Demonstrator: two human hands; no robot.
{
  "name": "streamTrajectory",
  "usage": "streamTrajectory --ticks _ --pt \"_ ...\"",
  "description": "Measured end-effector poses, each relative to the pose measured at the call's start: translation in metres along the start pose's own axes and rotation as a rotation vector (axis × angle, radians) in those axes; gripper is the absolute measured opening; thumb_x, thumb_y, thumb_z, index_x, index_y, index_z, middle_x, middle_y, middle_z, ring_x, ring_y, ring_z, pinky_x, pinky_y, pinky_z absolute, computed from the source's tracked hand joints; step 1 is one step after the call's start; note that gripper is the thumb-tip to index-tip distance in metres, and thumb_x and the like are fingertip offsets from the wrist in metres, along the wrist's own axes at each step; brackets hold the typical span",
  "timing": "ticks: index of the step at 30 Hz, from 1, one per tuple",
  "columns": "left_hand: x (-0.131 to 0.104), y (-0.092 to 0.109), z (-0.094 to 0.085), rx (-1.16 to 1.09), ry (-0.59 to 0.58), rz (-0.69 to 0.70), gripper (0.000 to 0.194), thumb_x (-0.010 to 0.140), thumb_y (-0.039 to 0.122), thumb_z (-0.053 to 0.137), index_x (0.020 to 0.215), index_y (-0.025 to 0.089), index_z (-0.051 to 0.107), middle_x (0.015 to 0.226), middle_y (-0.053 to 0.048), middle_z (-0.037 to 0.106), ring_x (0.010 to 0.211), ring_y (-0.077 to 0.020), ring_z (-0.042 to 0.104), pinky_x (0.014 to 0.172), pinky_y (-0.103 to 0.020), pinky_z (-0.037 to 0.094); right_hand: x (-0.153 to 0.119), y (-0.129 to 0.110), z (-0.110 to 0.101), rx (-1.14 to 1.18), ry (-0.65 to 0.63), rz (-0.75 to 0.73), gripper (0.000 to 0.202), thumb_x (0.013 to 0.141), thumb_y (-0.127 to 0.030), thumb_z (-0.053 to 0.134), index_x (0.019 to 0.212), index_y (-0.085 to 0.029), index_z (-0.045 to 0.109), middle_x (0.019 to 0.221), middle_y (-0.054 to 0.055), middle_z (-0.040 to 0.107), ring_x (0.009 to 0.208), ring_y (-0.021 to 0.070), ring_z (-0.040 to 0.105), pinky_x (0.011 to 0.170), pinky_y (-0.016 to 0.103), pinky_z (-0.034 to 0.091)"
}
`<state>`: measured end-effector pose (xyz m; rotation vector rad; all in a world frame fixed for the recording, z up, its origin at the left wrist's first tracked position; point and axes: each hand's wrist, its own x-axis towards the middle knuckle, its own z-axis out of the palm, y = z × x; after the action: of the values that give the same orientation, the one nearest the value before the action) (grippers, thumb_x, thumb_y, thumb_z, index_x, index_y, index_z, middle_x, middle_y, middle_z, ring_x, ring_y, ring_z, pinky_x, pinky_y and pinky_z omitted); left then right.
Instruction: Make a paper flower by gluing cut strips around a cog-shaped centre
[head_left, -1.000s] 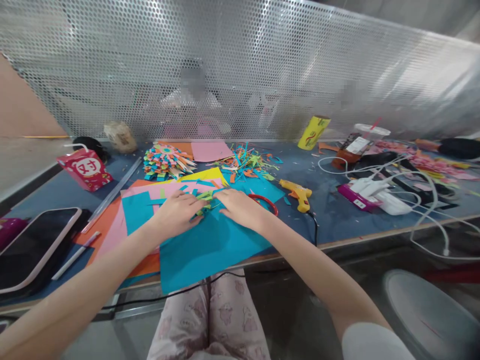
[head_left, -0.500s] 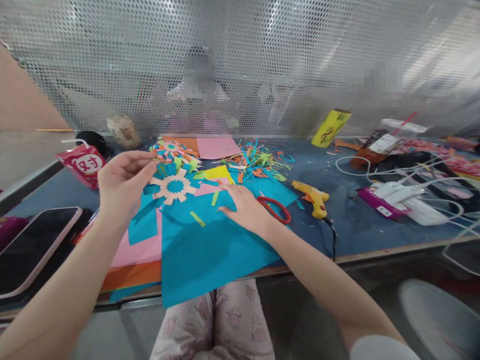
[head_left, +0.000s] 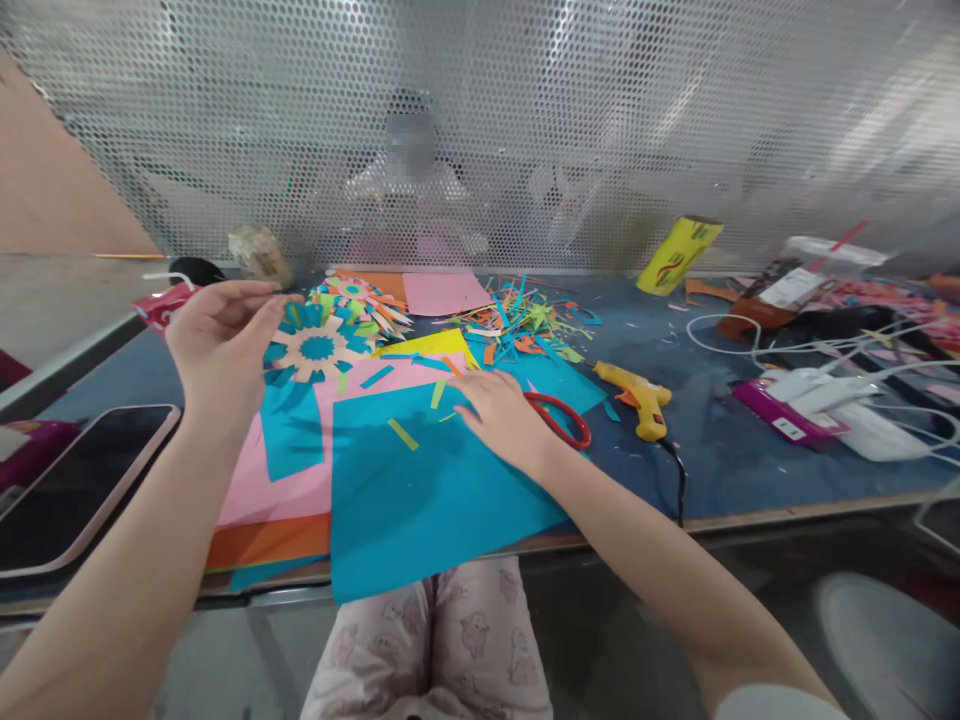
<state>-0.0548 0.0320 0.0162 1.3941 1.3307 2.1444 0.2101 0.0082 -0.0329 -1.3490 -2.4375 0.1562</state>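
Take the big blue sheet (head_left: 435,510) as the dial, with twelve pointing away from the person; it lies flat, its six o'clock edge hanging past the table (head_left: 607,490) above patterned trousers (head_left: 442,650). At ten o'clock the left hand (head_left: 225,330) has thumb and fingertips closed in a pinch at the rim of a paper flower (head_left: 316,347), gripping it around the flower's own ten-to-eleven. The flower is a peach ring laid on blue petals; whether it touches the papers below, I cannot tell. At one o'clock the right hand (head_left: 495,410) is spread open, palm down over the sheet, fingers loosely bent beside a short green strip (head_left: 437,395); whether it presses the paper is unclear. Another green strip (head_left: 403,434) lies nearer the dial's middle. A yellow sheet (head_left: 431,346) shows at twelve, with a fuller multicoloured flower (head_left: 351,295) at eleven and a heap of cut strips (head_left: 525,315) at one. At two, a red looped handle (head_left: 581,430) sits just beside the right hand; farther out, between two and three, is a yellow glue gun (head_left: 637,400). A phone (head_left: 82,490) lies at nine. Beyond a perforated metal screen (head_left: 562,130), a person (head_left: 409,185) is seen at twelve.
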Motion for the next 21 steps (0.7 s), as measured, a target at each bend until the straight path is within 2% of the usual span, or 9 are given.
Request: streamTrajectory --ticks 2,5,7,11,15,18,21 --pt "0.005 0.003 0.0 -0.065 0.074 0.054 0.014 0.063 0.007 0.068 0.072 0.018 0.066 0.065 0.004 0.069 0.067 -0.0136 0.068 0.07 -0.031 0.057 0.003 0.009 -0.003 -0.011 0.021 0.063 0.034 0.089 -0.016 0.051 0.123 -0.016 0.057 0.129 0.015 0.06 0.124 0.0286 0.052 0.106 0.051 0.033" --pt "0.014 0.005 -0.002 -0.168 0.221 0.144 0.016 0.059 0.003 0.065 0.066 0.018 0.063 0.061 0.005 0.066 0.066 -0.0145 0.068 0.072 -0.033 0.057 0.006 0.013 -0.002 -0.015 0.019 0.072 0.035 0.089 -0.018 0.052 0.124 -0.015 0.056 0.129 0.015 0.06 0.123 0.029 0.052 0.105 0.051 0.035" --pt "0.016 0.006 -0.003 -0.167 0.272 0.115 0.017 0.058 0.003 0.062 0.064 0.019 0.062 0.061 0.006 0.066 0.068 -0.0141 0.068 0.073 -0.032 0.057 0.007 0.01 0.001 -0.015 0.0 0.063 0.036 0.089 -0.019 0.054 0.125 -0.015 0.054 0.13 0.016 0.059 0.124 0.0291 0.051 0.105 0.05 0.035" --pt "0.011 0.008 -0.003 -0.171 0.204 -0.052 0.015 0.06 0.005 0.061 0.064 0.02 0.062 0.061 0.005 0.066 0.067 -0.0136 0.067 0.069 -0.03 0.056 0.012 0.001 0.01 -0.02 -0.035 0.028 0.039 0.088 -0.024 0.057 0.126 -0.014 0.052 0.132 0.017 0.057 0.126 0.0291 0.049 0.106 0.052 0.032" --pt "0.001 0.012 0.001 -0.303 0.142 -0.066 0.013 0.058 0.004 0.062 0.062 0.017 0.061 0.058 0.003 0.065 0.062 -0.0143 0.067 0.067 -0.031 0.055 0.017 -0.006 0.019 -0.068 -0.044 0.012 0.043 0.089 -0.027 0.057 0.129 -0.013 0.05 0.131 0.019 0.057 0.129 0.0297 0.046 0.108 0.056 0.025" --pt "-0.003 0.013 0.004 -0.383 0.127 -0.084 0.012 0.057 0.003 0.062 0.062 0.014 0.062 0.056 0.001 0.064 0.061 -0.0147 0.066 0.066 -0.03 0.055 0.019 -0.008 0.022 -0.055 -0.064 -0.052 0.028 0.09 -0.02 0.056 0.117 -0.016 0.059 0.122 0.014 0.064 0.123 0.0268 0.052 0.109 0.053 0.025" --pt "-0.006 0.016 0.005 -0.378 0.129 -0.195 0.012 0.059 0.004 0.061 0.064 0.014 0.062 0.056 0.002 0.065 0.062 -0.0144 0.066 0.06 -0.026 0.054 0.02 -0.008 0.023 0.029 -0.048 -0.115 0.017 0.087 -0.016 0.059 0.102 -0.017 0.067 0.108 0.011 0.07 0.111 0.0245 0.06 0.107 0.045 0.029"
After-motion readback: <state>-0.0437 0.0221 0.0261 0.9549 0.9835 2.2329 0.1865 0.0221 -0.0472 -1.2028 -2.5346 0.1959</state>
